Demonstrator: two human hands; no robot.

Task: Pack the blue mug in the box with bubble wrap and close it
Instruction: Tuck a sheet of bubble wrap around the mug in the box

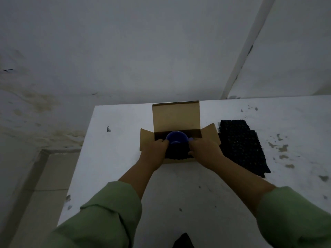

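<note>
Two hands at open box (176,116) | left hand (155,149): curled on dark bubble wrap (176,151) around blue mug (176,138) | mug: upright inside box | right hand (204,149): curled on wrap | spare wrap sheet (241,145): flat on table (179,194), right of box

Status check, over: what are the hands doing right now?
Left hand and right hand both gripping blue mug, lowering into open cardboard box. Black bubble wrap lies beside. Nothing blocking.

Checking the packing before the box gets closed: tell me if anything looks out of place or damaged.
Nothing looks damaged. The blue mug sits in the open cardboard box on dark bubble wrap, both hands at it. A spare sheet of black bubble wrap lies beside the box. The white table is stained and chipped.
</note>
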